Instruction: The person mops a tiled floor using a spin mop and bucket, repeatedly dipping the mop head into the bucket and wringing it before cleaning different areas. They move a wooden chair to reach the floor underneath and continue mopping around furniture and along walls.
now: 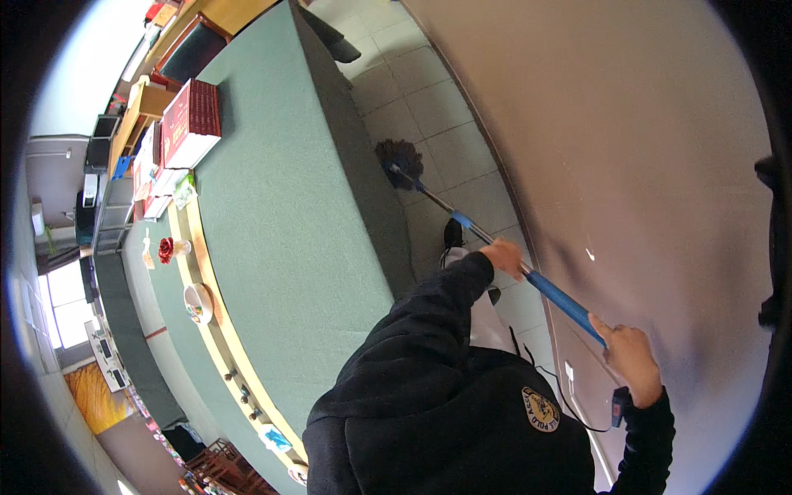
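Observation:
A mop with a dark, shaggy mop head [401,162] rests on the tiled floor, close beside the cloth hanging from the long table. From the head, a metal mop handle [440,202] with blue sleeves runs back towards me. My left hand [506,257] is wrapped around the handle at its middle, just ahead of the long blue grip [563,303]. Higher up, my right hand [632,356] holds the end of that grip, with one finger laid along it. My shoe [453,232] shows below the handle.
A green cloth-covered table [278,185] runs along the left, bearing stacked red books [189,120], a red flower [166,250] and a white bowl [198,303]. At the right rises a brown wall [619,154]. Between them lies a narrow tiled floor [461,148].

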A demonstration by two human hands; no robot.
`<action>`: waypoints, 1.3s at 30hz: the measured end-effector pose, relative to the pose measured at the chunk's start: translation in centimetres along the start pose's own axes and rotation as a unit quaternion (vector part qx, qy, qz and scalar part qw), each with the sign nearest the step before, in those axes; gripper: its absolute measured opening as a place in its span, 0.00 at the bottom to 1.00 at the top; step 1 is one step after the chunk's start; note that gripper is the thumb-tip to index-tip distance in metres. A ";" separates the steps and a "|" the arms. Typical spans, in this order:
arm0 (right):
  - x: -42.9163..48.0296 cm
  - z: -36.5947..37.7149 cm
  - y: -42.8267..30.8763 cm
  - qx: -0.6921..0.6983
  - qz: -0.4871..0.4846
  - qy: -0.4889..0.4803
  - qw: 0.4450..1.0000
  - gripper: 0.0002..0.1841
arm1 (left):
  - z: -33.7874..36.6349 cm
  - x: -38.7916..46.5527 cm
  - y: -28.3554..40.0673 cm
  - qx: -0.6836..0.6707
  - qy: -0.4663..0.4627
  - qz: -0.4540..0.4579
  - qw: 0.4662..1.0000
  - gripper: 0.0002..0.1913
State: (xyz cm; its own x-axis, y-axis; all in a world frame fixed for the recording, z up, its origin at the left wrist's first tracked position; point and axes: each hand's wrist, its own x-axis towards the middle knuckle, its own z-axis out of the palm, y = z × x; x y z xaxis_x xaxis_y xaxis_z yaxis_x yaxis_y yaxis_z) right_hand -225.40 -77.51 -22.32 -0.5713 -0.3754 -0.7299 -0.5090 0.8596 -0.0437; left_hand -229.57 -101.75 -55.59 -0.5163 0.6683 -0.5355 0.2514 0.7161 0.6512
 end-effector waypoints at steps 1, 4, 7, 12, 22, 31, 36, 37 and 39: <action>-2.1 0.5 0.5 -0.002 0.020 -0.009 1.000 0.32 | 1.1 0.9 2.2 0.044 -0.022 0.006 0.999 0.27; -8.1 1.8 2.1 -0.005 0.069 -0.012 0.998 0.31 | 4.7 2.4 7.7 -0.041 0.000 0.087 0.995 0.28; -14.0 2.1 3.2 0.010 0.120 0.008 0.993 0.31 | 6.5 3.9 13.9 -0.101 -0.071 0.151 0.981 0.27; -20.8 2.6 4.7 0.000 0.186 -0.034 0.982 0.32 | 5.5 3.8 22.4 -0.087 -0.202 0.177 0.959 0.25; -18.9 6.2 6.5 0.142 0.195 0.042 0.970 0.31 | 4.2 5.0 19.4 -0.054 -0.168 0.221 0.959 0.11; -4.1 3.3 1.4 0.084 0.113 -0.013 0.990 0.31 | 1.7 3.2 2.4 -0.059 -0.049 0.130 0.989 0.11; 5.3 1.9 -5.1 0.128 0.015 0.027 0.991 0.34 | -1.9 -1.8 -8.1 0.045 0.035 0.012 0.998 0.08; 7.0 1.7 -6.3 0.133 0.004 0.029 0.991 0.34 | -2.5 -2.8 -9.7 0.064 0.058 -0.010 0.996 0.07; 9.9 1.3 -8.2 0.144 -0.011 0.025 0.989 0.34 | -3.6 -4.4 -12.1 0.104 0.108 -0.044 0.988 0.07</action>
State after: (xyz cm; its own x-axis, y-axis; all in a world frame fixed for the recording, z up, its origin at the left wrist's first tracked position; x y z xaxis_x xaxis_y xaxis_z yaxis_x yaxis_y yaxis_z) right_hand -226.07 -87.83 -30.11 -0.5975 -0.4054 -0.6918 -0.3212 0.9115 -0.2567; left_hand -233.26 -114.08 -59.22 -0.7007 0.5584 -0.4440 0.3480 0.8108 0.4706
